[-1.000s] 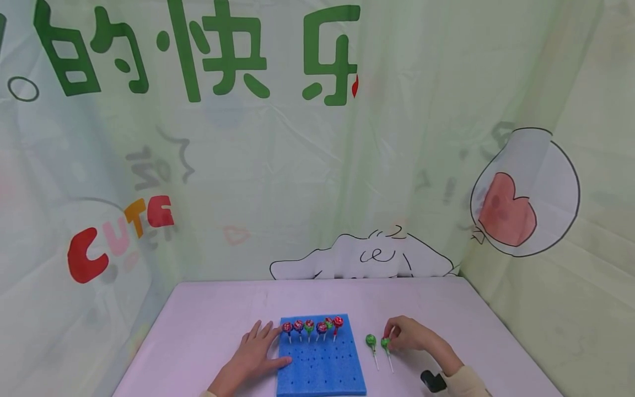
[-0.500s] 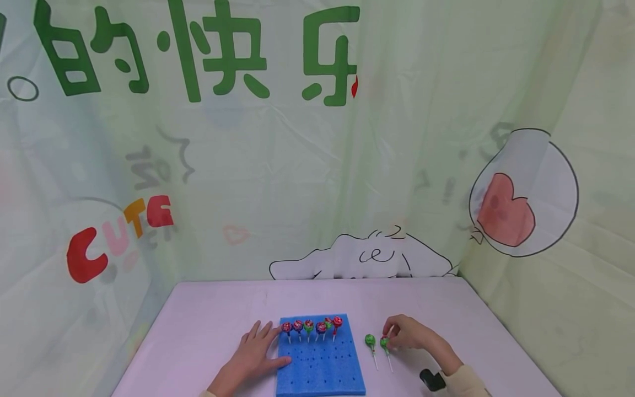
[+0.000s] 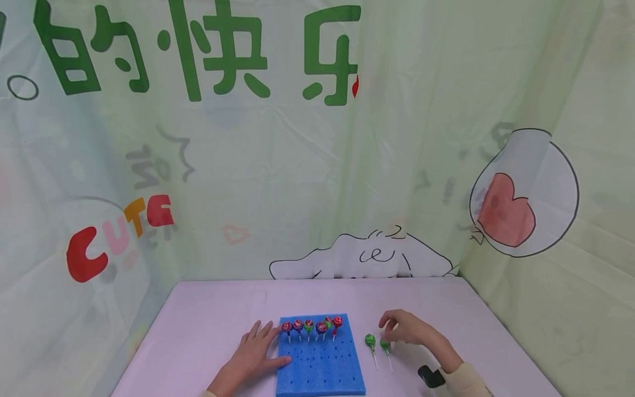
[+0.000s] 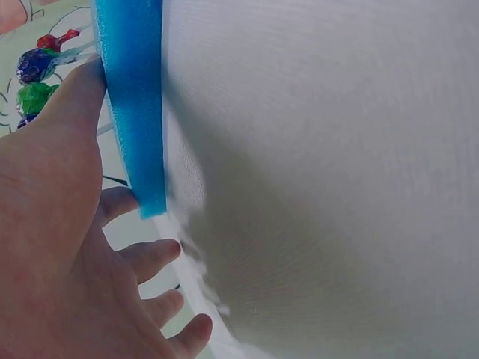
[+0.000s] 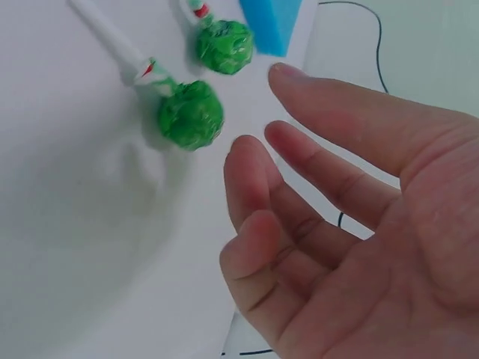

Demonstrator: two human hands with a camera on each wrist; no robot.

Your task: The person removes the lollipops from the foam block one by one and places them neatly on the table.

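My left hand (image 3: 254,353) rests at the left edge of a blue foam board (image 3: 319,372). Its thumb lies on the board's top, and the fingers are spread along the side, as the left wrist view also shows. Several wrapped lollipops (image 3: 309,325) stand upright in holes along the far end. To the right of the board, two green lollipops lie on the table: a left one (image 3: 370,340) and a right one (image 5: 191,114). My right hand (image 3: 408,328) hovers just beyond the right one, fingers loosely bent around nothing. In the right wrist view a small gap separates fingertips and candy.
Rows of small holes cover the nearer part of the board. The table (image 3: 213,309) is pale pink-lilac. Printed curtains (image 3: 297,182) hang behind it and at both sides. A black device (image 3: 431,377) sits at my right wrist.
My right hand has let go of the right green lollipop and lifted slightly away from it. That lollipop stays on the table. My left hand and the board have not visibly moved.
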